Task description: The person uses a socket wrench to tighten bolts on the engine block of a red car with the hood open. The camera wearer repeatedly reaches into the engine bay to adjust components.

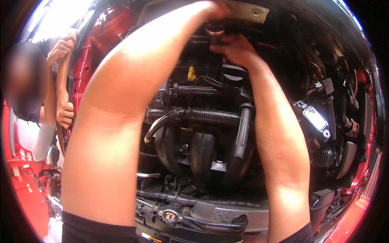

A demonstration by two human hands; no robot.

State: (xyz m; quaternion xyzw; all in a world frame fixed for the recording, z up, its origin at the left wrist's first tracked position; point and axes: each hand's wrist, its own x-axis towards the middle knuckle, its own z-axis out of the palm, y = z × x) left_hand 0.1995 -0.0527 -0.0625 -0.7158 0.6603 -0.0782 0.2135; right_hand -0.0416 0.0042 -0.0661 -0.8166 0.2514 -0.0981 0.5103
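Observation:
Both my arms reach over a car engine [202, 148] to its far side. My left hand [220, 11] is at the top edge, smeared and dark, so its fingers do not show clearly. Just below it is a round, metal-rimmed piece [215, 29], perhaps the head of a ratchet. Close under that piece my right hand [238, 49] is closed, fingers curled, with the thumb side toward it. Whatever lies inside the grip is mostly hidden. Nearer to me than the right hand sits a black oil filler cap [234, 73], with a yellow dipstick handle [191, 73] to its left.
A ribbed black hose [212, 116] crosses the engine. In front are the radiator cap [170, 216] and a black hose beside it. A white-faced module [316, 119] sits at right. Another person's hands [65, 111] rest by the red fender [83, 60] at left.

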